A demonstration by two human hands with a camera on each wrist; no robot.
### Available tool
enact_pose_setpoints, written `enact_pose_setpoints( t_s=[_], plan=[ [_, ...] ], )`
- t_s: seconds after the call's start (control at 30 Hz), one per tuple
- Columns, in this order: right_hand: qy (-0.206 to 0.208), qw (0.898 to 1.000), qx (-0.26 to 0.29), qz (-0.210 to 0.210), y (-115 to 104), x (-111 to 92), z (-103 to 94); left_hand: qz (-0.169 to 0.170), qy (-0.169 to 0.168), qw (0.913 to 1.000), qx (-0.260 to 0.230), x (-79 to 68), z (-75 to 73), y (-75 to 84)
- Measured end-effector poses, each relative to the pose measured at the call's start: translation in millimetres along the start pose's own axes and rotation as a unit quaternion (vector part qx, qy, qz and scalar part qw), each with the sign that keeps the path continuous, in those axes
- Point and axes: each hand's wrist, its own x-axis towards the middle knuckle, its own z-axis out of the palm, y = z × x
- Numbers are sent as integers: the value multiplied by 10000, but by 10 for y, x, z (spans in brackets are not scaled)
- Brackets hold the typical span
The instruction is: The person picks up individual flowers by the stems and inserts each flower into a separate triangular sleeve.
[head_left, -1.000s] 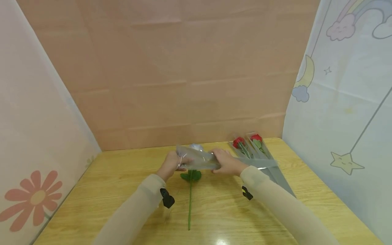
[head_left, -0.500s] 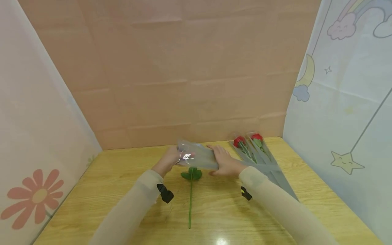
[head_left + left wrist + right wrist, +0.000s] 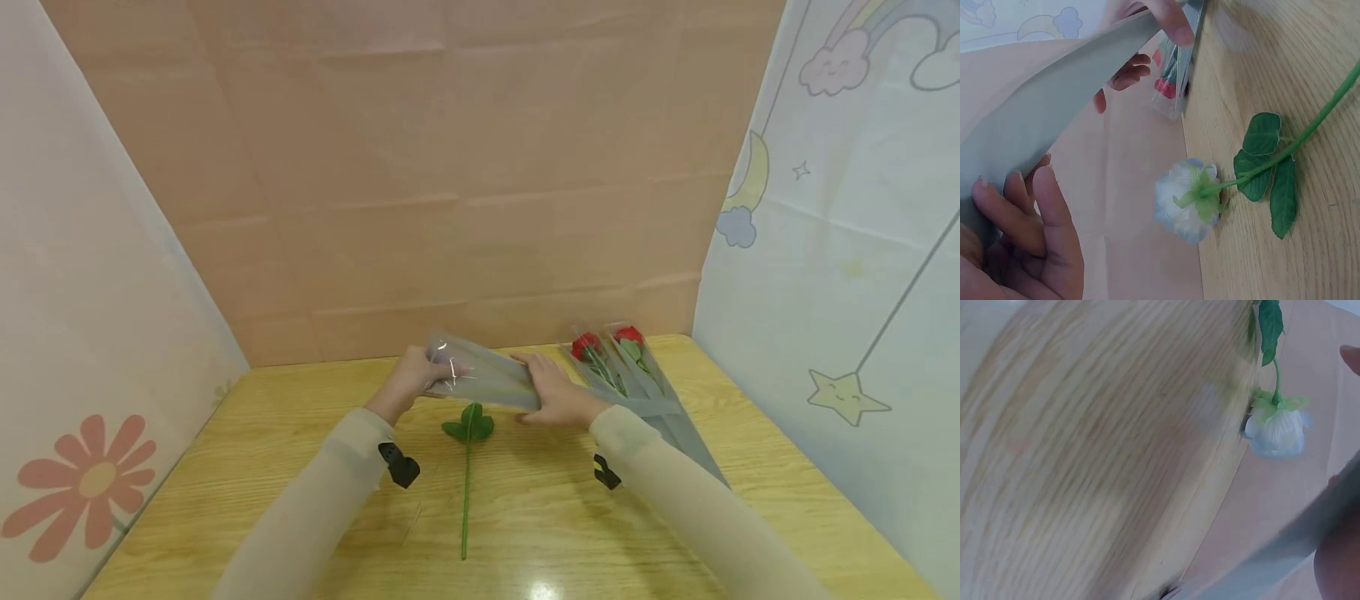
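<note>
A grey-and-clear flower sleeve (image 3: 491,375) stretches between both hands above the table. My left hand (image 3: 411,379) grips its wide end, with some fingers showing through the clear film. Farther along, my right hand (image 3: 553,392) holds the sleeve between thumb and fingers. Beneath lies a single artificial rose, its green stem (image 3: 466,492) toward me; the sleeve hides its bloom in the head view. The left wrist view shows that pale blue-white rose (image 3: 1186,199) with green leaves (image 3: 1263,162). In the right wrist view the rose (image 3: 1277,432) appears near the table's far edge.
Two red roses (image 3: 587,347) in grey-and-clear sleeves lie at the table's back right, partly behind the right forearm. The wooden table (image 3: 300,467) meets a peach backdrop (image 3: 465,208) behind, with patterned sheets on both sides.
The left hand has moved slightly up and left with the sleeve's wide end, and the sleeve looks flatter and more stretched. The sleeve now covers the rose's bloom. The stem has stayed put.
</note>
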Motion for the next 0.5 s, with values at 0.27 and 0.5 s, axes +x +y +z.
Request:
enact_pose_setpoints(
  t_s=[0.27,0.5],
  plan=[
    [-59,9999,139,77,-78,-13,-39,-107,-200,9997,-71,-41,-18,59],
    [22,9995,245,201,-85,-52,-1,-56,-128,9997,193,-79,-19,74]
  ],
)
